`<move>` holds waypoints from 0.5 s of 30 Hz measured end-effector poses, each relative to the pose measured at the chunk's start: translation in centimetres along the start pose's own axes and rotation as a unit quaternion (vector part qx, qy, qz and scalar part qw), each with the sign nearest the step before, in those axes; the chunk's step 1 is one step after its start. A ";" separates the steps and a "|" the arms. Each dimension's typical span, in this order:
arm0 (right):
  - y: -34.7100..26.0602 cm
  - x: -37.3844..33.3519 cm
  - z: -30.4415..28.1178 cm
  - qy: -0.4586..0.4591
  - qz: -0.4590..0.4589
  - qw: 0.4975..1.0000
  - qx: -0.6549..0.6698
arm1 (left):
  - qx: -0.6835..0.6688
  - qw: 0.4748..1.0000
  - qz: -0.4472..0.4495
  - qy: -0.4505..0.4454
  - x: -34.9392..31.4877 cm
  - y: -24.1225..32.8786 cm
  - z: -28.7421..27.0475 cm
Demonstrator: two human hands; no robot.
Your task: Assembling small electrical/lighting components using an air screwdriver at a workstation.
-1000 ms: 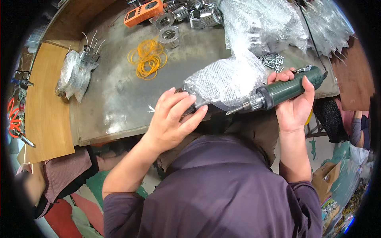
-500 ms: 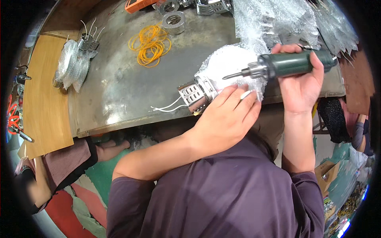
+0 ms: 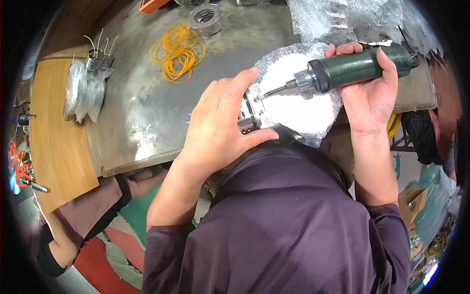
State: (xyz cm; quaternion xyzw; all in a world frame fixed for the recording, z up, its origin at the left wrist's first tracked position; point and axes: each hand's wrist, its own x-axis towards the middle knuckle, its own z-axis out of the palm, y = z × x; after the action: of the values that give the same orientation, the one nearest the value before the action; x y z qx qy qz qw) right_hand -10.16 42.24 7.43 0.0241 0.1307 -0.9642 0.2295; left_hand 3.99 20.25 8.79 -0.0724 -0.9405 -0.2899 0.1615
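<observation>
My right hand [image 3: 368, 90] is wrapped round a green electric screwdriver [image 3: 360, 68], held level with its bit pointing left. The bit's tip meets or hovers just over the collar of a slotted silver metal housing [image 3: 255, 109]; I cannot tell whether it touches. Round that housing my left hand [image 3: 220, 115] is closed, thumb on the near side and fingers on the far side, hiding most of it. To the right of the housing, a bright white round part [image 3: 306, 105] is wrapped in clear bubble wrap [image 3: 325, 128] and lies at the table's near edge.
Orange rubber bands [image 3: 177, 54] lie on the metal table [image 3: 132, 98]. Behind them stands a silver ring-shaped part [image 3: 204, 19]. Bubble-wrapped parts with white wires [image 3: 85, 85] sit at the left by a wooden board [image 3: 61, 137]. More bubble wrap [image 3: 342, 19] is heaped at the back right. Another person's arm [image 3: 58, 235] shows lower left.
My left hand has moved left from the wrapped white part and now grips the metal housing. The screwdriver's bit has come down and left to the housing's collar.
</observation>
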 end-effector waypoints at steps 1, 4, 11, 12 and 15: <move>0.1 0.0 -0.1 0.002 -0.003 1.000 0.001 | -0.019 1.000 -0.007 -0.005 0.1 -0.1 0.0; 0.0 0.1 -0.3 0.027 -0.015 0.999 -0.024 | 0.020 1.000 0.009 -0.021 0.3 0.3 -0.8; -2.0 0.3 -0.5 -0.006 -0.038 0.999 -0.037 | 0.100 0.982 0.122 -0.107 0.5 4.5 0.6; -2.1 0.4 -0.4 0.001 -0.045 0.998 -0.040 | 0.076 0.983 0.109 -0.129 0.6 5.1 1.3; -2.0 0.0 0.4 -0.020 -0.011 1.000 0.019 | 0.070 0.979 0.154 -0.111 0.5 5.7 2.6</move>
State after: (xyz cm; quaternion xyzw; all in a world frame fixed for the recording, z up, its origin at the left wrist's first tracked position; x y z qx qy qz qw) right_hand -11.02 43.83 8.32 0.0082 0.1081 -0.9692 0.2210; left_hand 4.11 26.47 9.91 -0.2364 -0.9482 -0.1849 0.1038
